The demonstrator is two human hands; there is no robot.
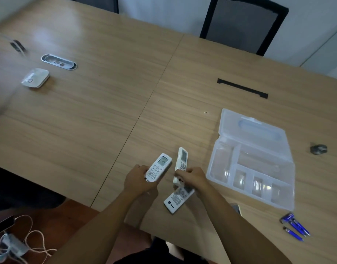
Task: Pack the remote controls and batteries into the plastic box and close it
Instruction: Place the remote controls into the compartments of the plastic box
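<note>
Surface (87,121): wide wood-grain top, carrying all items.

Plastic box (253,168): clear, lid folded back flat, compartments showing nothing inside; lies right of the hands. Not yet closed.

Left hand (138,180): clenched around the lower end of a white remote (159,167), display end pointing away.

Right hand (192,177): grasping a slimmer remote (181,164) near its middle, just beside the first.

Third remote (178,200): lies flat on the surface, partly under the right forearm.

Batteries (295,226): blue, a small loose cluster near the front-right edge, well apart from the hands, outside the box.

Progress, judged: packing barely begun. Left to do: three remotes in, batteries in, lid shut.
</note>
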